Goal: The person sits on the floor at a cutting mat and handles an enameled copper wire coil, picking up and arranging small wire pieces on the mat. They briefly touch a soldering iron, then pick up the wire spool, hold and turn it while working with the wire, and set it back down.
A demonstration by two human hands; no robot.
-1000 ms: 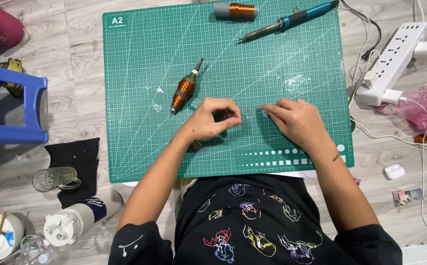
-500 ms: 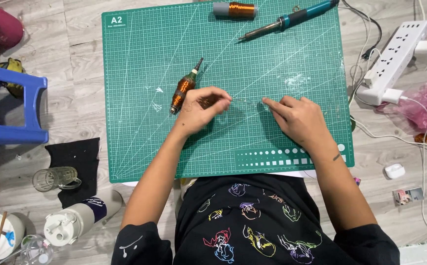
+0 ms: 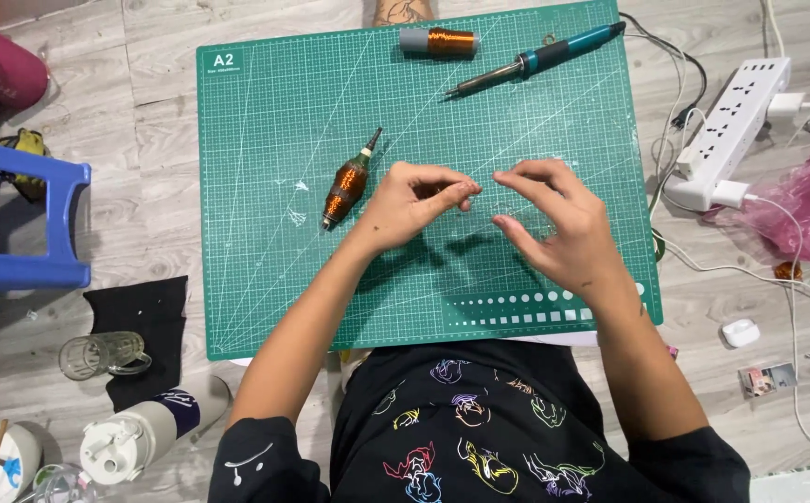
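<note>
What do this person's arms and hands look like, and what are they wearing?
Both arms are bare from the upper arm down. The left hand and right hand wear no gloves, and no rings or watch show. Short black sleeves cover the shoulders; the left sleeve bears a small white mark. The black shirt has colourful outline drawings.

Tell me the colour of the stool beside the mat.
Blue: the plastic stool shows in the head view, its only view.

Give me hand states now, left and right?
Left hand: fingertips pinched together over the green cutting mat; what they hold cannot be told.
Right hand: fingers half curled, nothing visibly held.
</note>
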